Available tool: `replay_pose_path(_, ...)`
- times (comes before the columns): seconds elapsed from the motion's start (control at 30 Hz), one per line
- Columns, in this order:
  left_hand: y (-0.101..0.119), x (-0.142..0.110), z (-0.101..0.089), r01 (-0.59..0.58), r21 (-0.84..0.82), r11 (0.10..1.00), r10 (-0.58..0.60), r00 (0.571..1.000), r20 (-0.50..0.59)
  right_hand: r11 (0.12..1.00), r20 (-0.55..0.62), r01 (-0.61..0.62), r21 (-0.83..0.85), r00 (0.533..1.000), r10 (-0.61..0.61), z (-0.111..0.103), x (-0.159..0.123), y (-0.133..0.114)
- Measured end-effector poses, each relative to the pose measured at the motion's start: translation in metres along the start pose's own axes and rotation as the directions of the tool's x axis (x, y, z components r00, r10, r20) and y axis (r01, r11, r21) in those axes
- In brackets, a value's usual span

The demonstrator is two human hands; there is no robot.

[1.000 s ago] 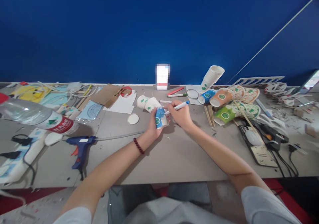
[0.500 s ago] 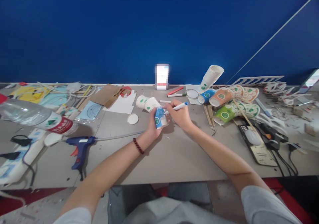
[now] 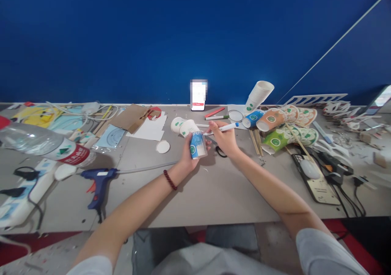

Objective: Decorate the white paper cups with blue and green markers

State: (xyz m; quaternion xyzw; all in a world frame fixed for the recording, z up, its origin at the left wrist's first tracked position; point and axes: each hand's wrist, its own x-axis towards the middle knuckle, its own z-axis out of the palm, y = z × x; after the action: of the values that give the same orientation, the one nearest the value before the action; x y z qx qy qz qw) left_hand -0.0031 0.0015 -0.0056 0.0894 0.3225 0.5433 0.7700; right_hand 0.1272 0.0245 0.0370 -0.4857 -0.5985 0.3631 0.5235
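My left hand [image 3: 188, 157] is wrapped round a paper cup [image 3: 198, 145], its side coloured blue in part with a white patch left. Two white paper cups with green marks, joined end to end with it, stretch away to the upper left; how they are joined is hidden. In my right hand [image 3: 225, 138] is a blue marker [image 3: 227, 127], pinched like a pen, with its tip at the cup's right side. Whether the tip touches the cup I cannot tell. A dark ring-shaped thing, perhaps scissor handles [image 3: 221, 152], shows partly below my right hand.
Stacked white cups [image 3: 259, 97] and coloured paper cups [image 3: 271, 120] stand and lie to the right. A lit phone [image 3: 198, 95] leans on the blue wall. To the left are a glue gun [image 3: 99, 183], a large bottle [image 3: 45, 142] and a power strip [image 3: 27, 191].
The cups have turned slightly and shifted right in my left hand. My right hand and the marker have moved a little to the right, uncovering the dark ring.
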Motion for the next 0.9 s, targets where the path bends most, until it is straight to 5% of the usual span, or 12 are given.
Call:
replay_pose_path(0.37,0.002,-0.003,0.007,-0.001,-0.058,0.998,-0.001,1.000,-0.029,0.985,0.109,-0.145,0.097,0.985,0.134,-0.006,0.004,-0.008)
replay_pose_path(0.9,0.000,-0.001,0.001,-0.007,0.021,1.000,0.008,0.999,-0.034,0.985,0.270,0.053,-0.165,0.963,-0.007,-0.015,-0.002,-0.021)
